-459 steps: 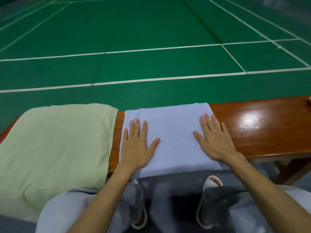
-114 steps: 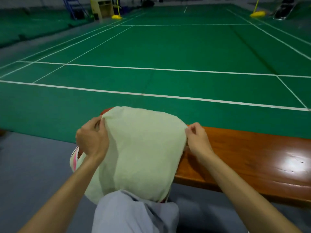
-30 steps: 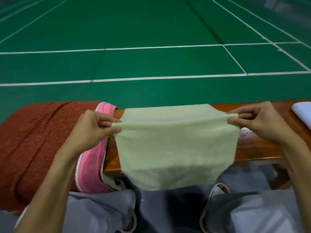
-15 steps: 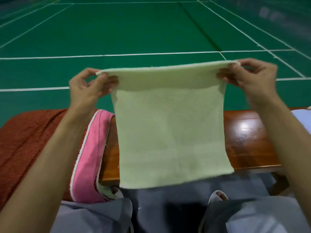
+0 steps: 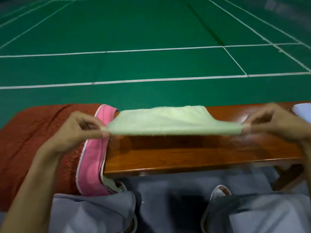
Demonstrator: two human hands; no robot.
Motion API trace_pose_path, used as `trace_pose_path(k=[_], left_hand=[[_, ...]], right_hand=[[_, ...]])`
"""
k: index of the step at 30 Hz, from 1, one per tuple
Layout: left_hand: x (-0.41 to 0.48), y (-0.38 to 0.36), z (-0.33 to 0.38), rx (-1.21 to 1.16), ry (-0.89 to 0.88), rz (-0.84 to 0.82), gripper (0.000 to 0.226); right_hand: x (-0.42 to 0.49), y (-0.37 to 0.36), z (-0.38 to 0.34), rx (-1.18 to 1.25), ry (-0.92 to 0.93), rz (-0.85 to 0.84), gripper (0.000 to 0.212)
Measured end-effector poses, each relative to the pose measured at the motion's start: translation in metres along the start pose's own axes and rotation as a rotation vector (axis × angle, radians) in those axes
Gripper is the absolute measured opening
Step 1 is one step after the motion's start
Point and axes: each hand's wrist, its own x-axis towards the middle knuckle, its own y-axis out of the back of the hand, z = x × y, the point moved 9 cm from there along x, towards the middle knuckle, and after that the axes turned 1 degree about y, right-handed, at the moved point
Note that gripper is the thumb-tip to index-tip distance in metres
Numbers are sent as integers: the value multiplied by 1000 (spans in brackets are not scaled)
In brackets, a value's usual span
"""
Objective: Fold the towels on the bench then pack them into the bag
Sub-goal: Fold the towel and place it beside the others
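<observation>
Pale green towel (image 5: 161, 121) stretched taut over the bench (image 5: 185, 157), a corner pinched in each hand.

The left hand (image 5: 75, 132) pinches the towel's near left corner between thumb and curled fingers above the bench's left part. The right hand (image 5: 276, 121), blurred, pinches the near right corner toward the bench's right end. The near edge runs straight between them, lifted off the wood with a shadow beneath. The far edge reaches the bench's far edge; contact there is unclear. Bare wood shows from under the towel to the bench's near edge. A pink towel (image 5: 92, 157) and a rust-red towel (image 5: 33, 140) drape over the bench's left end, the pink one just beside the left hand. A pale towel's (image 5: 303, 110) corner shows at its right end.
</observation>
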Motion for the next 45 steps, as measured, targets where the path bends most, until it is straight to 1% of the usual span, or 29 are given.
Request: trace_pose_path(k=[1,2,3,5,7,9,11,12,13,14,15,16,17,18,19,20,21,22,24,26,29,32,34,38,40,42,43,45], left_hand=[[-3,-12,-14,93,95,-173,29],[-8,-23,-30,161,195,-329,20],[-13,-32,-45,221,286,-447,15],[-18,-48,-68,329,416,-570,13],[-22,-62,-85,378,543,-639,11],[-26,-68,-92,408,652,-671,12],[-29,-71,-90,437,681,-713,17],[-27,-71,-87,446,668,-692,16],[-19,-68,-82,452,617,-616,15],[-6,-62,-77,471,523,-468,17],[9,-51,-72,507,416,-248,22],[21,-38,-64,548,294,13,24],[28,-33,-55,602,170,231,23],[33,-39,-49,664,79,347,24],[39,-54,-50,710,33,358,35],[46,-74,-57,741,17,292,48],[51,-93,-66,795,11,210,59],[54,-110,-75,872,-3,136,65],[54,-134,-94,1041,-7,26,71],[51,-137,-109,1120,38,-13,75],[46,-128,-111,1145,55,5,81],[41,-112,-112,1157,88,46,87],[38,-102,-114,1165,133,67,88],[36,-102,-111,1111,153,57,84],[37,-101,-105,1006,152,62,81],[38,-88,-100,816,163,163,74],[37,-78,-94,809,152,254,69],[32,-59,-83,995,165,448,63]], right_hand=[[-2,-19,17,-128,-106,-173,8],[-7,-38,31,-207,-192,-329,7],[-11,-53,41,-245,-266,-441,7],[-16,-71,57,-243,-418,-552,7],[-17,-78,68,-265,-530,-610,8],[-18,-81,75,-315,-609,-662,14],[-22,-84,75,-354,-683,-712,18],[-25,-86,71,-369,-707,-746,18],[-27,-85,67,-383,-724,-758,18],[-26,-84,62,-382,-724,-717,16],[-16,-82,58,-371,-680,-610,15],[1,-79,55,-360,-587,-434,17],[22,-72,52,-373,-453,-196,20],[39,-67,45,-428,-294,59,23],[49,-72,37,-519,-152,250,26],[57,-89,31,-601,-60,325,37],[64,-114,34,-661,-17,276,53],[70,-139,40,-723,7,179,64],[72,-173,52,-863,29,28,70],[72,-181,63,-933,-6,-4,76],[69,-165,74,-961,-86,39,87],[63,-126,93,-980,-230,143,81],[57,-108,103,-970,-309,178,78],[56,-106,103,-964,-313,176,79],[56,-107,102,-941,-312,173,76],[55,-106,95,-903,-284,228,68],[54,-103,87,-891,-256,304,66],[49,-93,71,-892,-229,483,63]])
